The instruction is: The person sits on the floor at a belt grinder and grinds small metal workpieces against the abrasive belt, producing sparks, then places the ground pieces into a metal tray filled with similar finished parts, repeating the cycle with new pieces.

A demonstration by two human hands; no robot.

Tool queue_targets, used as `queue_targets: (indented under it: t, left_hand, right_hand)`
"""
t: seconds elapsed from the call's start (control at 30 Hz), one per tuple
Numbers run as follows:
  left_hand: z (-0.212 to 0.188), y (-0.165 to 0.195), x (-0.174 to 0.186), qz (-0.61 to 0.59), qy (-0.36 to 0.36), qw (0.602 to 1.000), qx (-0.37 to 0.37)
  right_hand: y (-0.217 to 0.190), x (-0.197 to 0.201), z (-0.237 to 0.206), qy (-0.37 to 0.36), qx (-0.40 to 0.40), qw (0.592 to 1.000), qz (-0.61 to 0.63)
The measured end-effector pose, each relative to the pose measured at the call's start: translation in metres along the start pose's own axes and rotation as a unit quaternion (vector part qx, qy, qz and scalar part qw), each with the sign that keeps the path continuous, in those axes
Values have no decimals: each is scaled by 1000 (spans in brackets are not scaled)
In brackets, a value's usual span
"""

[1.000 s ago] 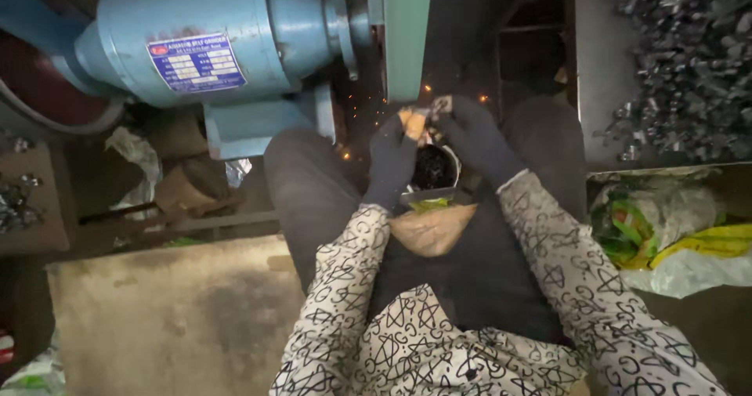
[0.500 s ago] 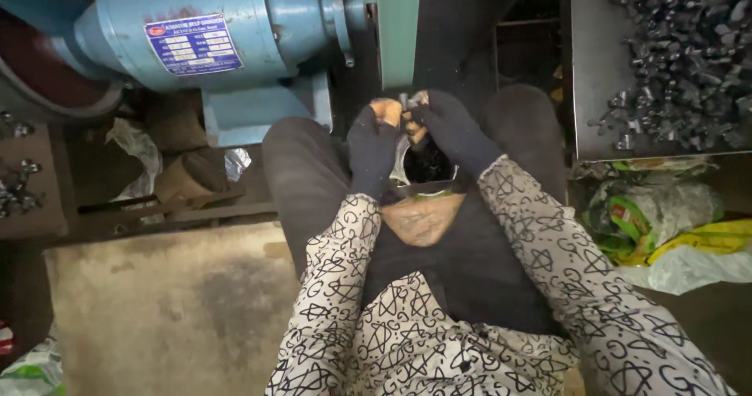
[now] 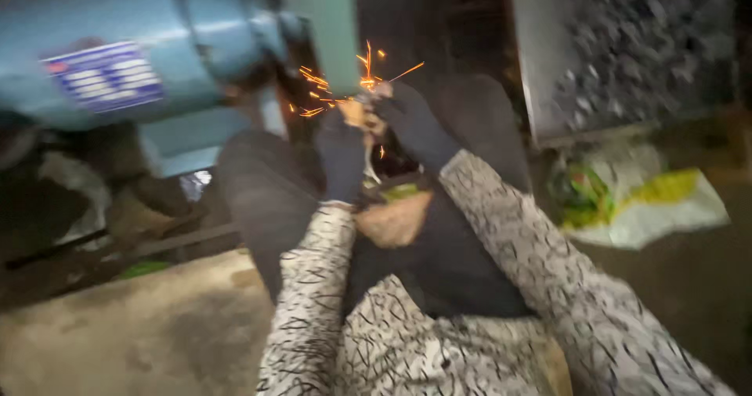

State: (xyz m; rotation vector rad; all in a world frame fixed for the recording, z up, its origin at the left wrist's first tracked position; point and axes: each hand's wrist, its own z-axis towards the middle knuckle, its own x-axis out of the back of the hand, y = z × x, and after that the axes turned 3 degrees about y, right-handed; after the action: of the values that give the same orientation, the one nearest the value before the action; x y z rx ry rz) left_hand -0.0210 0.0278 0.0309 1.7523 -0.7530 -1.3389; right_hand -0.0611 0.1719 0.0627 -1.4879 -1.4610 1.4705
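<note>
Step in hand: grinding, judging by the sparks; a small metal piece is pressed up against the green wheel guard of the blue bench grinder.
Left hand: dark glove, fingers closed narrowly around the piece from the left side.
Right hand: dark glove, pinching the same piece from the right, tips nearest the sparks.
Piece: between both hands, above the person's lap, at the wheel; its shape is too blurred to tell.
Next move calls for: steady, light pressure and fingertips kept off the wheel.
Around: a tray of dark metal parts at the upper right; a yellow-green sack on the floor below it.
In the way: the raised knees crowd the hands; blur hides the contact point.
</note>
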Motion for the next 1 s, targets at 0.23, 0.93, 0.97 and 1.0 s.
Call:
queue_targets:
  t: [0.23, 0.93, 0.97, 1.0]
  left_hand:
    - [-19, -1, 6, 523, -215, 825, -4]
    - [-16, 8, -7, -11, -33, 985, 172]
    - [-19, 10, -4, -72, -1, 990, 125]
    - [-21, 14, 1, -2, -6, 996, 90]
  right_hand:
    - [-61, 143, -62, 304, 191, 707, -610]
    - [-27, 15, -35, 91, 184, 922, -329]
    - [-21, 16, -37, 41, 147, 925, -347]
    - [-18, 17, -39, -13, 110, 926, -362]
